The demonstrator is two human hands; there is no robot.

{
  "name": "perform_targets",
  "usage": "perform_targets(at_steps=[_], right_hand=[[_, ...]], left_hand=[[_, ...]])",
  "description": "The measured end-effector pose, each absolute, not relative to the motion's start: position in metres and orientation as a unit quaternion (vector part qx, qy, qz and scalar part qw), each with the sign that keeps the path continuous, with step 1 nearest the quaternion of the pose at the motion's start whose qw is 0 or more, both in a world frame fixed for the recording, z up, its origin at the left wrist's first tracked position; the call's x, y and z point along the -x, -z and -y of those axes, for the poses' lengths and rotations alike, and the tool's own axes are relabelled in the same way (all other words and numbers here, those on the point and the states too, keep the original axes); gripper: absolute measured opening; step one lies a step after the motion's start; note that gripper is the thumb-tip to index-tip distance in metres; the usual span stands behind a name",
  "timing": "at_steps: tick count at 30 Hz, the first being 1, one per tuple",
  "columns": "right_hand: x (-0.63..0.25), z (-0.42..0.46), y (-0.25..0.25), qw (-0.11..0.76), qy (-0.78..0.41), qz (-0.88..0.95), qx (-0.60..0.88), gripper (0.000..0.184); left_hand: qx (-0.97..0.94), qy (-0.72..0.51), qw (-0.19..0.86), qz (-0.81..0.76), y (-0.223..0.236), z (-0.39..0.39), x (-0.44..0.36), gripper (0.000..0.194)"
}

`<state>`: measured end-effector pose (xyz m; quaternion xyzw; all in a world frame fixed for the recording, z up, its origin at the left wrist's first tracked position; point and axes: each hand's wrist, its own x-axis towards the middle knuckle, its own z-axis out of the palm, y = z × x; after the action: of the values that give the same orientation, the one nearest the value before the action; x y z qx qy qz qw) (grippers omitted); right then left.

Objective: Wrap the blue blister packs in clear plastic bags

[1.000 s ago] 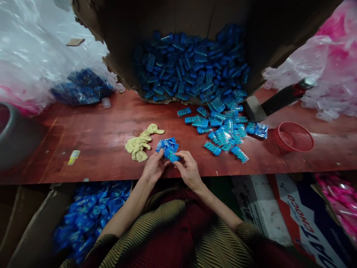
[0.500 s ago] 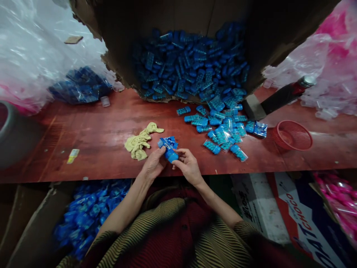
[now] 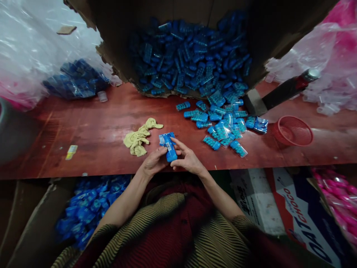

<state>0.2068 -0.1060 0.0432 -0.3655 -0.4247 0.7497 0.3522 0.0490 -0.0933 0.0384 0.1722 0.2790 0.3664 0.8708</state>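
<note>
Between my two hands, above the table's front edge, is a blue candy container (image 3: 171, 156) with a printed blue wrapper (image 3: 168, 139) around or against its upper part. My left hand (image 3: 154, 160) is closed on its left side, with the thumb on the wrapper. My right hand (image 3: 189, 159) grips the other side, forefinger near the top and thumb near the rounded blue end. Crumpled yellow gloves (image 3: 135, 139) lie to the left of the hands. On the right, several clear containers of blue balls (image 3: 221, 130) lie in a loose heap.
Behind is a torn cardboard box (image 3: 111, 63) full of blue containers. A red plastic basket (image 3: 292, 131) and a dark bar-like object (image 3: 284, 93) are on the right. Blue wrapped pieces (image 3: 89, 204) lie below the table's left edge. A dark blue packet pile (image 3: 79, 80) sits back left.
The blue container has turned from slanted to nearly upright in my hands. My right forefinger has moved up along it. The whole view has shifted slightly.
</note>
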Motion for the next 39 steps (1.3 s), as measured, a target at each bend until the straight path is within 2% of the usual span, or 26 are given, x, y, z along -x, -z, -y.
perform_targets(at_steps=[15, 22, 26, 39], right_hand=[[-0.208, 0.111, -0.04, 0.345, -0.769, 0.4, 0.359, 0.095], [-0.213, 0.11, -0.042, 0.351, -0.769, 0.387, 0.369, 0.091], [-0.215, 0.108, -0.044, 0.353, -0.771, 0.388, 0.361, 0.088], [-0.216, 0.108, -0.041, 0.342, -0.782, 0.375, 0.362, 0.094]], left_hand=[[-0.226, -0.362, 0.848, -0.315, -0.046, 0.109, -0.063, 0.041], [-0.203, -0.401, 0.829, -0.333, -0.055, 0.116, -0.069, 0.031], [-0.182, -0.395, 0.841, -0.321, -0.057, 0.113, -0.064, 0.033], [-0.208, -0.416, 0.8, -0.38, -0.056, 0.119, -0.077, 0.035]])
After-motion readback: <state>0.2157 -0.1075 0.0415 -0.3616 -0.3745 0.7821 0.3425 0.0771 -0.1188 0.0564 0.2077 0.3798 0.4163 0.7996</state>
